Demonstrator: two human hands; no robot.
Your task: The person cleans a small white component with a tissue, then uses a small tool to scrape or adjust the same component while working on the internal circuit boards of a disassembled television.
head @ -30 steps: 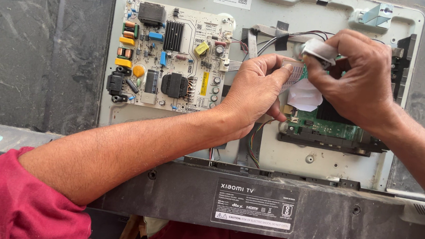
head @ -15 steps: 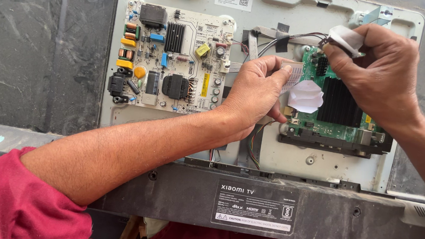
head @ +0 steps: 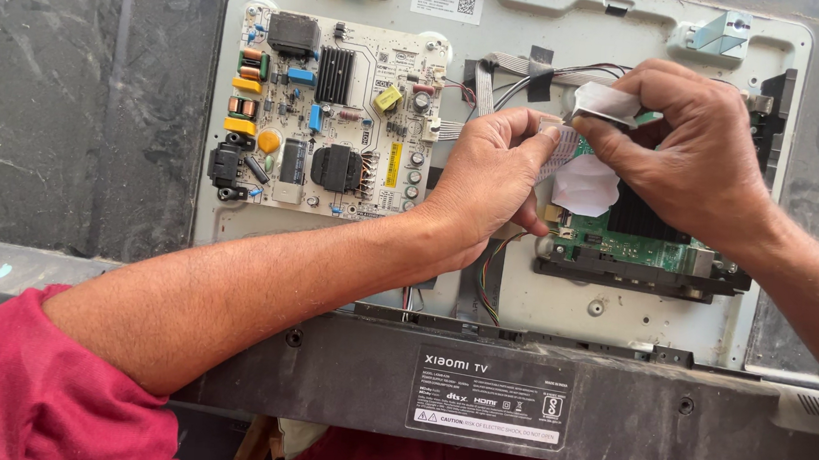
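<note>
While the left hand [head: 490, 183] pinches the lower end of a flat white ribbon cable [head: 554, 154], the right hand [head: 689, 153] grips its upper end at two o'clock, above the green circuit board [head: 634, 244]; the pale power board [head: 336, 114] lies at nine o'clock.

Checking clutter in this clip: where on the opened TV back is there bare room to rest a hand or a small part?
Bare metal lies below the pale power board, above the black bottom bezel, and along the strip below the green main board. The dark panel left of the chassis is bare too. It is crowded where the left hand and right hand meet at the flat ribbon cable.
</note>
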